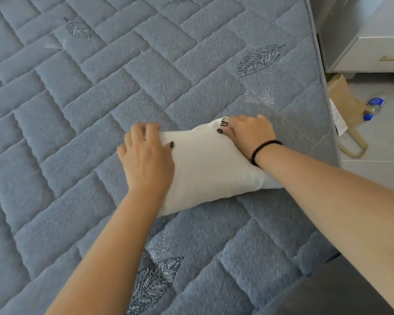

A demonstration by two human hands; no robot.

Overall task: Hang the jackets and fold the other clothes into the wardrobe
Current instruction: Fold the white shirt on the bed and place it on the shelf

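A folded white garment (210, 165) with a small black label at its far edge lies on the blue quilted mattress (77, 110). My left hand (146, 155) grips its left edge, thumb on top and fingers curled round the far corner. At the garment's far right corner my right hand (250, 133), with a dark bead bracelet on the wrist, holds the cloth, thumb on top beside the label. Both forearms reach in from the bottom of the view.
The mattress edge runs down the right side. Beyond it on the tiled floor lie a brown paper bag (344, 98) and a plastic bottle with a blue cap (373, 108). A grey cabinet with a drawer (373, 53) stands at the upper right.
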